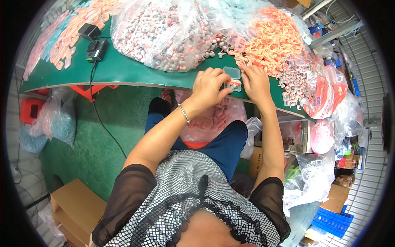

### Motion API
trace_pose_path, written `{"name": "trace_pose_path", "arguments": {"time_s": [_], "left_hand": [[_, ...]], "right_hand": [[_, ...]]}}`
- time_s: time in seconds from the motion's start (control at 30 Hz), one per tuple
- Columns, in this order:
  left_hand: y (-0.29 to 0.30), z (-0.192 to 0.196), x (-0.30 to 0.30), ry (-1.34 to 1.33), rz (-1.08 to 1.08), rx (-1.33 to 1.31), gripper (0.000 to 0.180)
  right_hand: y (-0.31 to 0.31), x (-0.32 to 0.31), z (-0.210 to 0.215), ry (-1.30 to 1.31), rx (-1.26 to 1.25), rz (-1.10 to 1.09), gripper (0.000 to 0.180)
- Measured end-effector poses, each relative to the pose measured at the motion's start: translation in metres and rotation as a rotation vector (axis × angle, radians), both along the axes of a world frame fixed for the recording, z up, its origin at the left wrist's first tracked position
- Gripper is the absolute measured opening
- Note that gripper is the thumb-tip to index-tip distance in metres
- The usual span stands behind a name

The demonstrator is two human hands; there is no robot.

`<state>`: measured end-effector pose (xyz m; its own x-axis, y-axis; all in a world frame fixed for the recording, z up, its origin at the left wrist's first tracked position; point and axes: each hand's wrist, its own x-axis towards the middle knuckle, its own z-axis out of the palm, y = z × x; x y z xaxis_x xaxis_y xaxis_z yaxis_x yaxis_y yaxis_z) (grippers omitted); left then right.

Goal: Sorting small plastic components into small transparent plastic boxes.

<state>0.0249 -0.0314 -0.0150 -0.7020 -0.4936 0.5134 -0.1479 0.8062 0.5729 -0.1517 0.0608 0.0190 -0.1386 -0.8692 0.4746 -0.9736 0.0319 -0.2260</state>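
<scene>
A wide fisheye on the person's head looks steeply down and forward, close above the torso [193, 177], taking in the green desk [123, 72] beyond and the floor [86, 136] at left.

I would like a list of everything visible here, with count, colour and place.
Table: one, green, across top
Box: one, clear, open, front edge
Cords: pile, orange, table's right half
Loose pieces: many, grey-pink, beside cords
Big bag: one, clear, grey-pink filling, table's middle
Cases: many, orange, pink, blue, table's far left
Devices: at least two, black, table's left
Other bags: several, mostly clear, floor and right side
Cartons: several, brown, lower sides
Bracelet: one, silver, left wrist
Left hand: one, bare, at box's left
Right hand: one, bare, at box's right
</scene>
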Motion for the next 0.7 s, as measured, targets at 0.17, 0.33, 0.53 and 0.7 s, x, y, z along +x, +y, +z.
{"name": "trace_pose_path", "arguments": {"time_s": [0.17, 0.33, 0.53, 0.7], "left_hand": [[0.000, -0.001, 0.000, -0.004, -0.005, -0.017, 0.038], [0.001, 0.005, 0.001, 0.018, 0.020, 0.034, 0.048], [-0.001, 0.000, 0.001, 0.067, 0.006, -0.065, 0.043], [-0.003, -0.001, -0.003, 0.013, -0.056, -0.053, 0.031]], "right_hand": [[-0.009, -0.002, -0.005, 0.103, 0.092, -0.053, 0.026], [-0.004, -0.001, -0.002, -0.251, 0.021, 0.000, 0.023], [0.021, 0.009, -0.003, -0.237, -0.069, 0.173, 0.023], [0.028, 0.016, -0.020, -0.170, -0.099, 0.141, 0.030]]}}
